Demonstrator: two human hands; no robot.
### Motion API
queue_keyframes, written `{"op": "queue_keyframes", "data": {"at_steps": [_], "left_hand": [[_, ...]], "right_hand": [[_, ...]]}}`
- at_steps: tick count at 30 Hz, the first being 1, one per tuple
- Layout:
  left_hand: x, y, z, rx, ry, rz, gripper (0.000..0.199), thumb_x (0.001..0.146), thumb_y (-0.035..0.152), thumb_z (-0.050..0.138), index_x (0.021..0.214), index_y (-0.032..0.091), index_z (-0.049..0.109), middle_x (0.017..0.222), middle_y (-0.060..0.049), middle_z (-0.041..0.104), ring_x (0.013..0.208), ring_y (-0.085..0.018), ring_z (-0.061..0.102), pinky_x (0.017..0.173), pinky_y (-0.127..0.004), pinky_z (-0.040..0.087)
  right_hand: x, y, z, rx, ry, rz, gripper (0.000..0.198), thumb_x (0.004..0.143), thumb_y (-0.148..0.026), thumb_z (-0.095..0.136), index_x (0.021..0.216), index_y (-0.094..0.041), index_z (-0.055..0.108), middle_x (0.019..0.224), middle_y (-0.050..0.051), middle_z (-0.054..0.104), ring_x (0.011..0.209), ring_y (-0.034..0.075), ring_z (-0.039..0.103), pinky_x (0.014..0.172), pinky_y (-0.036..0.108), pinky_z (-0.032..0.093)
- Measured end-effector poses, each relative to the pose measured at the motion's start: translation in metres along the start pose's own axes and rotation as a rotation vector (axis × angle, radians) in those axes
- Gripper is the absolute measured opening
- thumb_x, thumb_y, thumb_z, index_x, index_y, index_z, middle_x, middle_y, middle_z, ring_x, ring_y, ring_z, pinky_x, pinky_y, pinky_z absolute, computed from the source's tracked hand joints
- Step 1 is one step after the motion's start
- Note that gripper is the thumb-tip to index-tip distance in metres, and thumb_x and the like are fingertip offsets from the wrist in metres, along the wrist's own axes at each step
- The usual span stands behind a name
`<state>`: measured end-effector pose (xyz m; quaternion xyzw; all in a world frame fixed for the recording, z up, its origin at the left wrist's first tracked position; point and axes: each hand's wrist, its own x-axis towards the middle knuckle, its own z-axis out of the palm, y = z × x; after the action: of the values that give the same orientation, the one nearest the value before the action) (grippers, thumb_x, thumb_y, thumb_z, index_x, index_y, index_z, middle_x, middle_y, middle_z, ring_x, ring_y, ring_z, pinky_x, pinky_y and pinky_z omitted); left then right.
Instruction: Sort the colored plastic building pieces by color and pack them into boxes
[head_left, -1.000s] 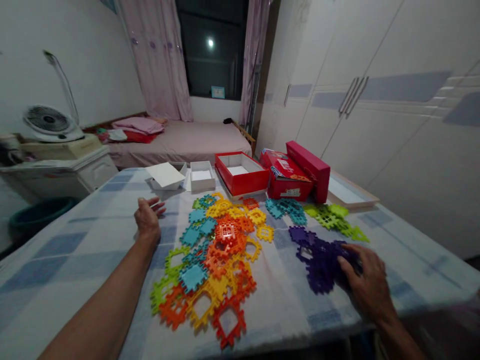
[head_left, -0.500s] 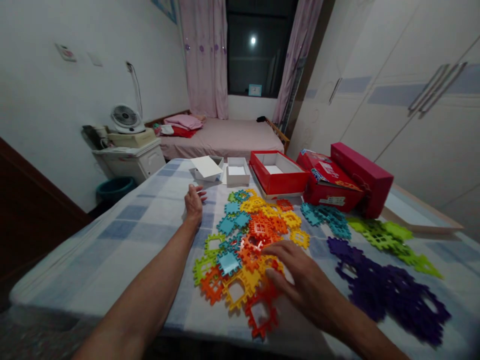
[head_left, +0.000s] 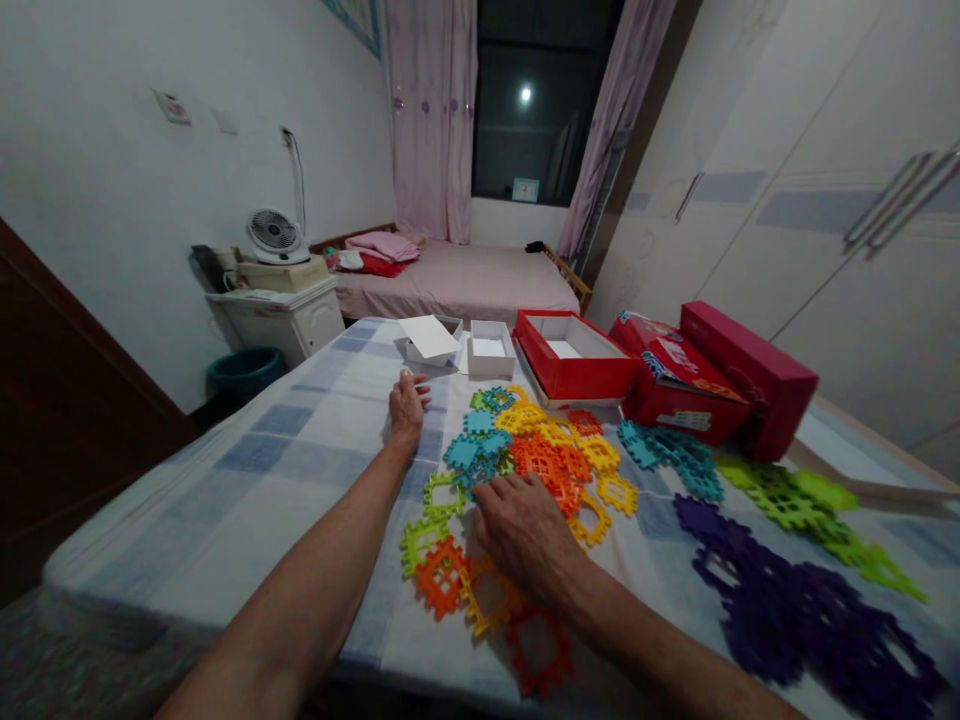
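Observation:
My right hand point(head_left: 521, 525) reaches over the mixed pile of toothed plastic building pieces, fingers bent down and close together. Its fingertips touch the pile beside teal pieces point(head_left: 474, 452); what lies under the palm is hidden. Around it are orange pieces point(head_left: 541, 460), yellow pieces point(head_left: 600, 455) and a green frame piece point(head_left: 444, 494). Nearer me lie an orange window piece point(head_left: 441, 578) and a red frame piece point(head_left: 517, 652). Left of the pile, my left hand point(head_left: 407, 408) rests on the checked cloth, fingers loosely bent and slightly apart, with nothing visible in it.
Sorted heaps of teal point(head_left: 671, 458), lime green point(head_left: 795, 500) and purple pieces point(head_left: 817, 600) lie at the right. Behind stand a white box point(head_left: 491, 362), a lidded white box point(head_left: 429, 340), an open red box point(head_left: 581, 378) and a closed red box point(head_left: 686, 405).
My right hand has moved left across the pile, and its fingers have drawn together. The light teal square no longer shows in its former spot. My left hand stays on the cloth; the view has shifted slightly.

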<state>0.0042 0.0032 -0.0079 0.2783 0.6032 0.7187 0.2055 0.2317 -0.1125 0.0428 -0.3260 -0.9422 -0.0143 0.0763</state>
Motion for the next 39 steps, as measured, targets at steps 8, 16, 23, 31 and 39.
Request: {"op": "queue_keyframes", "data": {"at_steps": [8,16,23,31,39], "left_hand": [[0.0,0.0,0.0,0.006,-0.007,-0.004,0.057,0.087,0.061,0.03,0.084,0.014,0.063,0.087,-0.013,0.067,0.075,-0.018,0.066,0.06,-0.028,0.052],[-0.002,0.002,0.001,0.032,-0.018,-0.002,0.061,0.087,0.062,0.027,0.084,0.013,0.063,0.088,-0.014,0.067,0.075,-0.019,0.065,0.06,-0.028,0.051],[0.0,0.002,0.002,0.049,-0.022,-0.005,0.061,0.088,0.062,0.027,0.083,0.014,0.063,0.085,-0.013,0.067,0.075,-0.019,0.065,0.059,-0.027,0.051],[-0.001,0.004,0.002,0.059,-0.029,-0.011,0.063,0.087,0.063,0.027,0.084,0.012,0.063,0.083,-0.014,0.067,0.075,-0.02,0.065,0.059,-0.029,0.051],[-0.002,0.004,0.001,0.063,-0.039,-0.015,0.058,0.089,0.06,0.028,0.084,0.013,0.063,0.085,-0.014,0.067,0.076,-0.019,0.065,0.059,-0.027,0.051]], "right_hand": [[0.017,0.039,-0.011,0.269,0.143,0.126,0.013,0.09,-0.017,0.046,0.097,-0.017,0.057,0.097,0.008,0.062,0.091,0.018,0.055,0.081,0.028,0.039],[0.064,0.07,-0.017,0.155,-0.129,0.135,0.015,0.087,-0.028,0.051,0.088,-0.015,0.058,0.099,0.011,0.06,0.095,0.021,0.052,0.08,0.031,0.035],[0.067,0.072,0.001,0.235,-0.087,0.08,0.024,0.079,-0.018,0.054,0.103,-0.014,0.054,0.105,0.011,0.06,0.099,0.022,0.051,0.081,0.031,0.034],[0.059,0.072,-0.027,0.512,-0.049,0.109,0.016,0.082,-0.017,0.044,0.095,-0.014,0.053,0.089,0.004,0.057,0.083,0.017,0.051,0.075,0.028,0.038],[0.043,0.057,-0.042,0.382,-0.284,0.007,0.044,0.079,-0.017,0.055,0.123,-0.018,0.052,0.107,0.008,0.062,0.097,0.02,0.054,0.083,0.031,0.039]]}}
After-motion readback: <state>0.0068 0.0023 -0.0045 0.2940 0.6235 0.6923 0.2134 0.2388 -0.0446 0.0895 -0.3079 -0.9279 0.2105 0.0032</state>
